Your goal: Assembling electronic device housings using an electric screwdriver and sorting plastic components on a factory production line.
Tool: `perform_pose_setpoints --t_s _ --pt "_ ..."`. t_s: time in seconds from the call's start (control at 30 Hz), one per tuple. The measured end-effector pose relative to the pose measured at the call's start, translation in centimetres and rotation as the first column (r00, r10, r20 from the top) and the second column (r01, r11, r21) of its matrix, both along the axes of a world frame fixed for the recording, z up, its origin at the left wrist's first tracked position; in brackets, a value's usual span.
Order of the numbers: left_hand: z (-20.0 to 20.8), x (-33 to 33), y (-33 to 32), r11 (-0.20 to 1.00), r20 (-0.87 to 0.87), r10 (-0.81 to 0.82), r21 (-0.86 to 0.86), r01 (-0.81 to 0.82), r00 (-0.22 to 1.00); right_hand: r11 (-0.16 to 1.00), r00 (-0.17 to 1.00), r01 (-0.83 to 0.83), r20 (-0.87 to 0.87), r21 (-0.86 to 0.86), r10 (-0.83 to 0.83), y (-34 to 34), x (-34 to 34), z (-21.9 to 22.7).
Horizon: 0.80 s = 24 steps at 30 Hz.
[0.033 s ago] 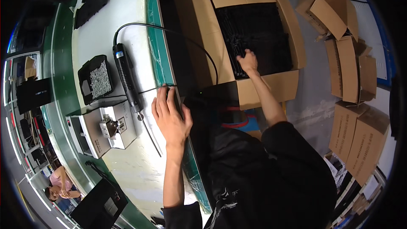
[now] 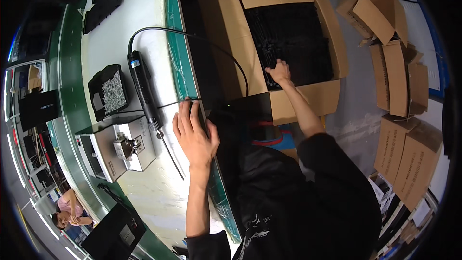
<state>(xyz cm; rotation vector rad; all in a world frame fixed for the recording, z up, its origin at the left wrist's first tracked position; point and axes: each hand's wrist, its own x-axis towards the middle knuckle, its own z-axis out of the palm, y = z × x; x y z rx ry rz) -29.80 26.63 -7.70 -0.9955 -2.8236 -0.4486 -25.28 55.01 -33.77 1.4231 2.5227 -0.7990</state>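
A factory assembly workshop, by its fittings: a corded electric screwdriver (image 2: 143, 89) on a white-covered surface (image 2: 149, 202), a black tray (image 2: 102, 78) of loose screws (image 2: 114, 92), a long green production line (image 2: 69, 67) with a co-worker (image 2: 72, 207) beyond, an open carton (image 2: 308, 101) of black parts (image 2: 305, 38), more cardboard boxes (image 2: 409, 159) opposite.
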Motion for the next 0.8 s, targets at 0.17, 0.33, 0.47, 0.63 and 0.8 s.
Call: perform_pose_setpoints --t_s 0.17,0.33,0.47,0.63,0.8 --pt "-0.6 -0.4 0.4 1.0 0.033 -0.001 0.0 0.001 0.999 0.996 0.97 -0.023 0.242 0.087 0.002 -1.2 -0.9 -5.1" --pt "-0.4 -0.3 -0.1 0.999 0.031 0.043 -0.032 -0.042 0.999 0.989 0.967 0.031 0.255 -0.142 0.006 -1.3 -1.2 -3.2" --pt "-0.4 -0.3 0.0 0.999 0.042 0.036 -0.012 -0.036 0.998 0.998 0.972 0.005 0.235 -0.064 0.01 -1.6 -0.8 -3.8" --pt "-0.6 -0.3 -0.1 0.999 0.05 0.042 -0.021 -0.041 0.998 1.0 0.958 -0.018 0.287 0.003 0.016 -1.6 -1.6 -3.8" --pt "-0.4 -0.3 0.0 0.998 0.053 0.052 -0.043 -0.05 0.997 1.0 0.929 -0.016 0.369 -0.003 0.016 -0.6 -2.8 -4.1"
